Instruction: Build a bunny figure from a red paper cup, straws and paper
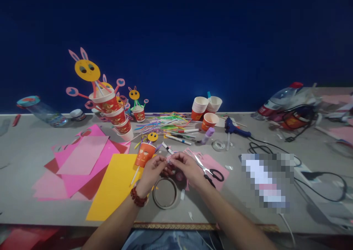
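My left hand (154, 171), with a red bead bracelet at the wrist, and my right hand (187, 166) meet over the middle of the table. Fingers of both are pinched together around something small and pale that I cannot make out. Just below them lies a roll of tape (164, 193). Beside my left hand an orange paper cup (145, 155) carries a yellow face (152, 136) and a white straw (135, 175). To the right of my right hand, black-handled scissors (207, 169) lie on pink paper (220, 174). A marker (167, 148) points toward my fingers.
Yellow paper (106, 191) and pink sheets (82, 156) spread at the left. Behind stand stacked cups with rabbit figures (110, 104), colourful sticks (168, 123) and plain cups (200, 106). A corded blue glue gun (237, 128), glue stick (208, 135) and bottle (278, 101) lie right.
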Demonstrator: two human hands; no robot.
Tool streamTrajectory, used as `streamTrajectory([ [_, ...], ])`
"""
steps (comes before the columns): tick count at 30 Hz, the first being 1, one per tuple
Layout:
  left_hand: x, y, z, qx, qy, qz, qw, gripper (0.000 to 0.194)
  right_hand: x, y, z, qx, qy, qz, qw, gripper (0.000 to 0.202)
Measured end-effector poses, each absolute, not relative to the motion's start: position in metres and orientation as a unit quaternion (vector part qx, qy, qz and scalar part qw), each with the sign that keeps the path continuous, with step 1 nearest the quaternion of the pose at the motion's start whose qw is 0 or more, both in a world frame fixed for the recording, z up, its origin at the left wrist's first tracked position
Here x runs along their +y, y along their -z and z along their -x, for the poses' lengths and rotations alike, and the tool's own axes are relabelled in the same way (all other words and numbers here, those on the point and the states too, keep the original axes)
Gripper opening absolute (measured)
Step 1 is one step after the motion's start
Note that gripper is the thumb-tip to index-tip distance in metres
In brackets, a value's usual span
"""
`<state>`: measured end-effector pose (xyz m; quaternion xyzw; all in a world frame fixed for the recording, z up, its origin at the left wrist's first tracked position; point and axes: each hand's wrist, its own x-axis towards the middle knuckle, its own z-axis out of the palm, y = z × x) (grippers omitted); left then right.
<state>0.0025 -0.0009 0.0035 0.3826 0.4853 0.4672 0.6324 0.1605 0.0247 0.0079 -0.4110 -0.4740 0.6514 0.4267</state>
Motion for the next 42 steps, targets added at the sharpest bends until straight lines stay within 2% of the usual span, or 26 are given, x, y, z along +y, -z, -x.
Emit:
streamTrajectory([
  [7, 0.000, -0.003, -0.003, 0.478, -0.467, -0.387, 0.635, 0.029, 0.022, 0.003, -0.160, -0.435, -0.676, 0.429, 0.411, 0.028],
  [16, -0.002, -0.001, -0.004, 0.476, -0.469, -0.398, 0.628, 0.028, 0.025, 0.007, -0.161, -0.475, -0.633, 0.436, 0.428, 0.028],
  [24, -0.001, 0.004, -0.004, 0.488, -0.467, -0.432, 0.598, 0.029, 0.018, 0.008, -0.161, -0.536, -0.575, 0.426, 0.448, 0.020],
  [26, -0.002, 0.004, -0.003, 0.489, -0.473, -0.432, 0.593, 0.029, 0.017, 0.006, -0.161, -0.536, -0.574, 0.413, 0.461, 0.028],
  [30, -0.004, 0.003, -0.002, 0.493, -0.471, -0.436, 0.588, 0.031, 0.020, 0.002, -0.163, -0.525, -0.595, 0.369, 0.484, 0.059],
  [36, -0.006, 0.004, -0.005, 0.479, -0.451, -0.468, 0.590, 0.030, 0.019, 0.001, -0.163, -0.567, -0.571, 0.378, 0.459, 0.039],
  [42, -0.007, 0.005, -0.006, 0.477, -0.458, -0.475, 0.581, 0.024, 0.017, -0.001, -0.167, -0.616, -0.522, 0.397, 0.436, 0.033],
])
